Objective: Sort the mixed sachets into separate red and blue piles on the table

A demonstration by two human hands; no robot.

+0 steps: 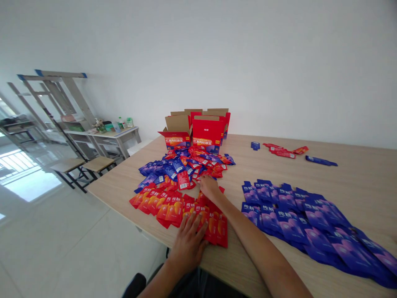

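Note:
My left hand (190,242) lies flat with its fingers spread on overlapping red pouches (173,210) with orange fruit prints, lined up along the table's near edge. My right hand (208,185) reaches past them to a mixed heap of red pouches and blue pouches (178,165). Its fingers are bent together at the heap's near side, on a red pouch that they partly hide. One red pouch (183,181) with a white label faces up just left of those fingers. To the right, blue pouches (287,219) lie in overlapping rows.
Behind the heap stand open red cartons (207,129) with raised flaps. Farther right on the wooden table (235,165) lie red pouches (281,151), a small blue piece (255,145) and a blue strip (321,160). Stools (98,164) and a side desk (116,133) are at left.

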